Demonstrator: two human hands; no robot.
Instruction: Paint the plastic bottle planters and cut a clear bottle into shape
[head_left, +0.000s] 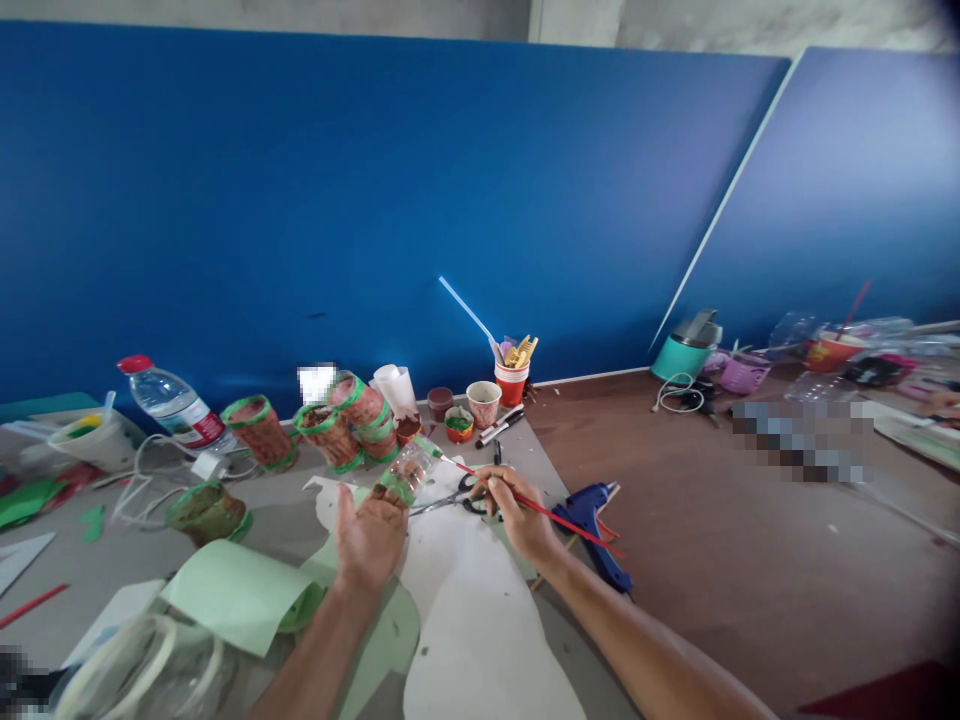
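Observation:
My left hand [373, 532] is turned palm up, its fingers around the lower end of a clear plastic piece [409, 470] with green and brown paint on it. Between the fingertips of my right hand [511, 503] is a red-handled paintbrush [574, 525], its tip close to the green rim of the clear piece. Black-handled scissors [442, 502] lie open between my hands, over white paper [476, 610]. To the right, a blue glue gun [592, 520] rests beside my right forearm.
Painted brown and green cups [262, 433] and a water bottle [178, 402] stand at the back left. Small paint cups [458, 425] and a red cup of wooden utensils [512, 380] are at the back centre. Green paper [238, 592] curls at front left; a teal pot [682, 355] stands right.

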